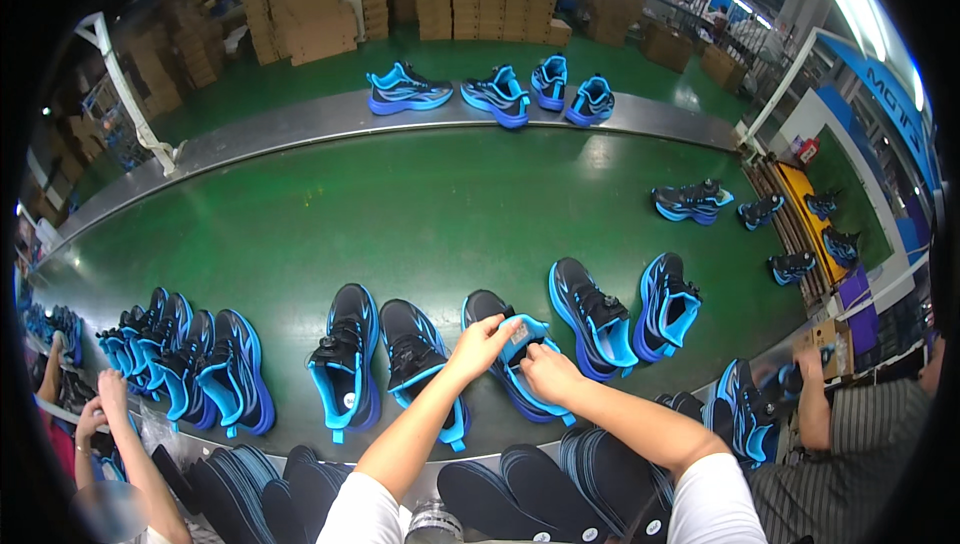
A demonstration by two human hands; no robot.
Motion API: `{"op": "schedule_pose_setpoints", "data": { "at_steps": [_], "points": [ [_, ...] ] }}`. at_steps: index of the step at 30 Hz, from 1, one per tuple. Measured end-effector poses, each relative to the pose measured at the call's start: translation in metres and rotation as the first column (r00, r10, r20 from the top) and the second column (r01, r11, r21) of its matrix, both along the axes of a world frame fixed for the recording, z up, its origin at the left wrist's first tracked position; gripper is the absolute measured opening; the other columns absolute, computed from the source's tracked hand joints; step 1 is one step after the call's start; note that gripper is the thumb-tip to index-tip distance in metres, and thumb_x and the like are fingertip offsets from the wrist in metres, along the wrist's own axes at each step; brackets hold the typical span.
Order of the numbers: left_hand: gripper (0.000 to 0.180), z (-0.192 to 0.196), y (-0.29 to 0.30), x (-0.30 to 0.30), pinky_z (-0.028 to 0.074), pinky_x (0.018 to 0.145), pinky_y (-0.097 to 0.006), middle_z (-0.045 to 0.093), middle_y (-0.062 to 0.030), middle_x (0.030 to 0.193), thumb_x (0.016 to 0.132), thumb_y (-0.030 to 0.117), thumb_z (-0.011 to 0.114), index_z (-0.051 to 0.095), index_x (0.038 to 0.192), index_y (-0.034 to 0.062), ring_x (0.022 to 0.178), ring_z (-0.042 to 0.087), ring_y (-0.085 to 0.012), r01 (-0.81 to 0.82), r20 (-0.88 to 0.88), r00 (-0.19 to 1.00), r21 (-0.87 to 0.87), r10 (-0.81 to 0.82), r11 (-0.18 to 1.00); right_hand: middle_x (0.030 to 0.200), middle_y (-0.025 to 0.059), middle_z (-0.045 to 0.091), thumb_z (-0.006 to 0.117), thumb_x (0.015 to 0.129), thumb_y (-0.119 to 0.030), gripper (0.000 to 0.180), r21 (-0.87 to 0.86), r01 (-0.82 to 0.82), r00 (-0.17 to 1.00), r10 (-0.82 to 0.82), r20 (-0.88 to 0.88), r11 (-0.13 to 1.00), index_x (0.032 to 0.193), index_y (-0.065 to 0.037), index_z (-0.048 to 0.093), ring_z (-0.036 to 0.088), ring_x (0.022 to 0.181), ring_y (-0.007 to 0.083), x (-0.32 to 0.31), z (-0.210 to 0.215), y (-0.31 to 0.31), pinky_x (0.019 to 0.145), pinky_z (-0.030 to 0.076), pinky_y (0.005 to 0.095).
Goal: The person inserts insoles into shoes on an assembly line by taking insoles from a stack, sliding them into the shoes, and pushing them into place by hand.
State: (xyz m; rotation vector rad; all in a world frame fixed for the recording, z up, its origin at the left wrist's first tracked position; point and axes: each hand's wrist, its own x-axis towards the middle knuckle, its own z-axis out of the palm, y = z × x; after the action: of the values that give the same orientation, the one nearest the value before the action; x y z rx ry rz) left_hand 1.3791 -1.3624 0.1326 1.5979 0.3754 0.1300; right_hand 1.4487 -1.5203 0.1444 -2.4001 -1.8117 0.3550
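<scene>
— What do we see, biggest first?

— The green conveyor belt [420, 214] fills the view. Four blue and black shoes [495, 92] sit at its far edge, and a row of the same stands along its near edge. Below that edge lie stacks of dark insoles [560, 489].

— And our hands?

— Both are on one sneaker [515, 369] at the middle of the near edge. Our left hand [483, 339] pinches the blue tongue at the top. Our right hand [546, 372] is curled just beside it, fingers pressed into the shoe's opening.
</scene>
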Motion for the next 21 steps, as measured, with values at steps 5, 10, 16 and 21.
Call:
{"op": "schedule_pose_setpoints", "data": {
  "at_steps": [5,10,16,21],
  "points": [
    [0.032,0.011,0.005,-0.01,0.035,0.057,-0.022,0.045,0.0038,0.069,0.087,0.033,0.052,0.055,0.079,0.0021,0.068,0.039,-0.0043,-0.014,-0.037,0.999,0.005,0.015,1.0,0.076,0.0167,0.056,0.053,0.075,-0.018,0.019,-0.187,-0.056,0.997,0.046,-0.059,0.981,0.069,-0.002,0.06,0.058,0.071,0.0326,0.004,0.009,0.014,0.067,0.048,0.0408],
    [0.037,0.003,0.007,-0.009,0.034,0.055,-0.023,0.044,0.0041,0.066,0.086,0.038,0.052,0.054,0.076,0.0027,0.065,0.038,-0.005,0.027,-0.045,0.999,0.049,-0.024,0.998,0.076,0.0177,0.057,0.052,0.072,-0.017,0.018,-0.306,-0.129,0.992,0.118,-0.054,0.943,0.072,-0.002,0.062,0.059,0.073,0.0327,0.01,0.021,0.015,0.069,0.048,0.0414],
    [0.035,-0.004,0.002,-0.005,0.036,0.057,-0.021,0.05,0.0037,0.07,0.087,0.037,0.052,0.058,0.083,0.0019,0.067,0.042,-0.0044,-0.005,-0.016,1.0,-0.022,0.005,1.0,0.078,0.0169,0.054,0.056,0.074,-0.018,0.016,0.029,-0.077,0.995,0.078,-0.061,0.997,0.07,-0.003,0.06,0.056,0.073,0.0324,0.004,-0.008,0.001,0.069,0.047,0.0414],
    [0.035,0.003,0.003,-0.011,0.035,0.056,-0.02,0.049,0.0047,0.069,0.087,0.035,0.051,0.057,0.08,0.002,0.066,0.04,-0.0038,-0.005,-0.018,1.0,0.03,0.005,1.0,0.086,0.02,0.055,0.051,0.071,-0.012,0.017,-0.259,-0.174,0.981,0.144,-0.131,0.95,0.076,-0.001,0.062,0.057,0.078,0.0325,-0.002,0.016,0.015,0.072,0.048,0.0405]
  ]
}}
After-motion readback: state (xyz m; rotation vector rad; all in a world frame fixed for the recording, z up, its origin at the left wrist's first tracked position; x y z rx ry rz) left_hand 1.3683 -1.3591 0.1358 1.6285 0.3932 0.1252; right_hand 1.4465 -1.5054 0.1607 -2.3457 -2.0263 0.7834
